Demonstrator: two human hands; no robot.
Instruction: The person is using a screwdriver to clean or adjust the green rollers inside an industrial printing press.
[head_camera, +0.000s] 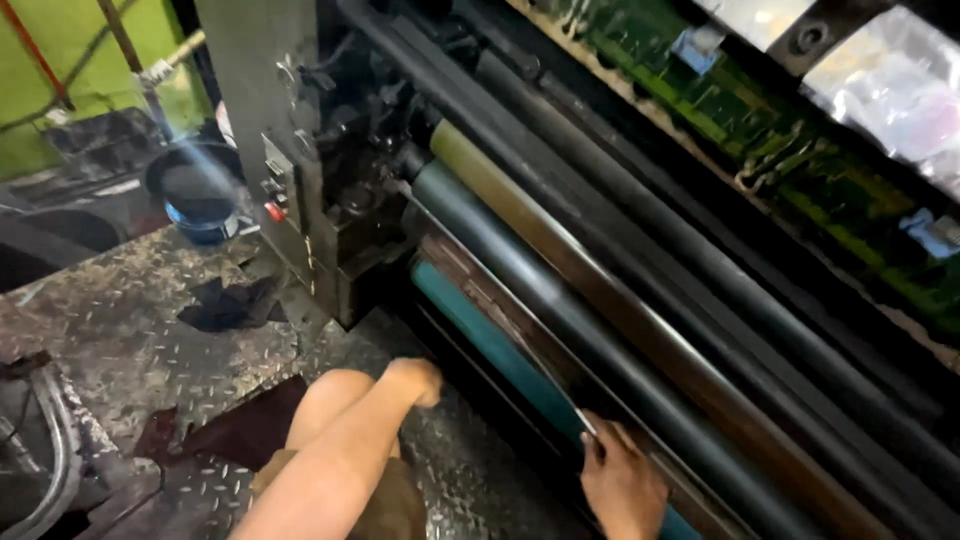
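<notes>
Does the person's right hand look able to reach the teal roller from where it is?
Probably yes. The right hand already rests at the edge of the teal roller, with a thin light strip at its fingers; nothing blocks it.

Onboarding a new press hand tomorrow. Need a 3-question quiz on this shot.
1. True or false: the right hand is at the teal roller.
2. What colour is the small round button on the grey side frame? A green, B red, C yellow.
3. What kind of floor plate lies beside the machine?

Key: 1 true. 2 B. 3 worn metal tread plate with a raised diamond pattern.
</notes>
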